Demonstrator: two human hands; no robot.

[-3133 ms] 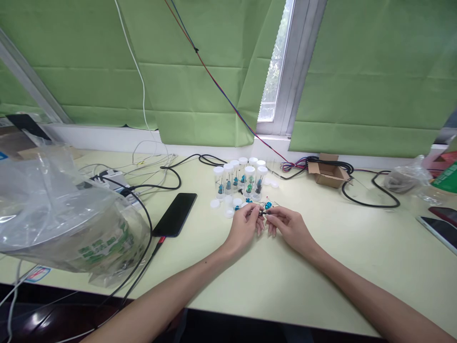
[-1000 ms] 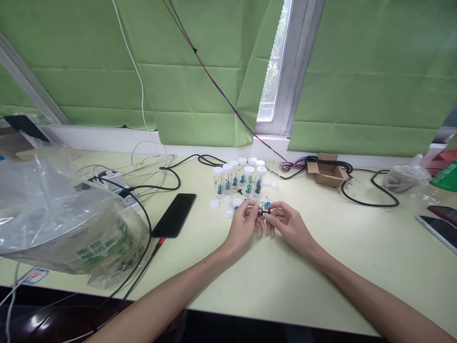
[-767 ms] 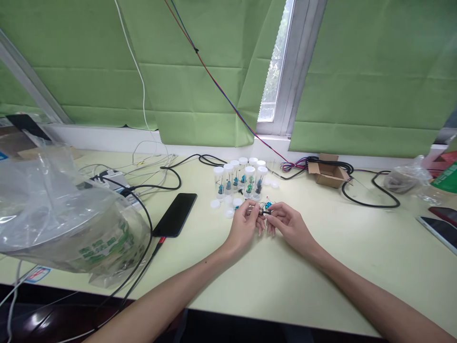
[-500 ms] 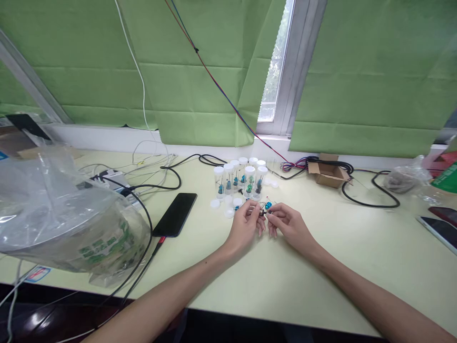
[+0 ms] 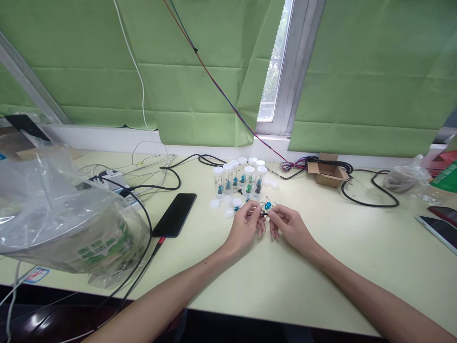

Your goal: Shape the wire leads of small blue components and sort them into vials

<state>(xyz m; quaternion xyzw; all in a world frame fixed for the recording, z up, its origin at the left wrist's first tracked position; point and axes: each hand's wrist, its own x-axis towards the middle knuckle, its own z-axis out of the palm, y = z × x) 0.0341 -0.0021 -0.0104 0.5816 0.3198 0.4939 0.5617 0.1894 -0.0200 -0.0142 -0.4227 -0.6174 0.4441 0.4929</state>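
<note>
My left hand (image 5: 245, 225) pinches a small dark piece with a thin metal shaft (image 5: 263, 214) between thumb and forefinger. From the other side, the closed thumb and fingertips of my right hand (image 5: 288, 223) meet the end of the same piece. Its exact kind is too small to make out. Just beyond my fingertips lies a small blue piece (image 5: 267, 206) among thin pins. Behind my hands stand several clear tubes with white caps (image 5: 249, 183), holding blue, green and dark pieces on thin shafts. Loose white caps (image 5: 229, 214) lie left of my left hand.
A black phone (image 5: 174, 214) on a cable lies to the left, beside a large plastic bag (image 5: 71, 224). An open cardboard box (image 5: 330, 176) and black cables stand at the back right. More phones (image 5: 437, 233) lie at the right edge of the table (image 5: 321, 290).
My right fingertips have shifted slightly to the right, showing a little more of the dark piece. My left hand stays almost where it was.
</note>
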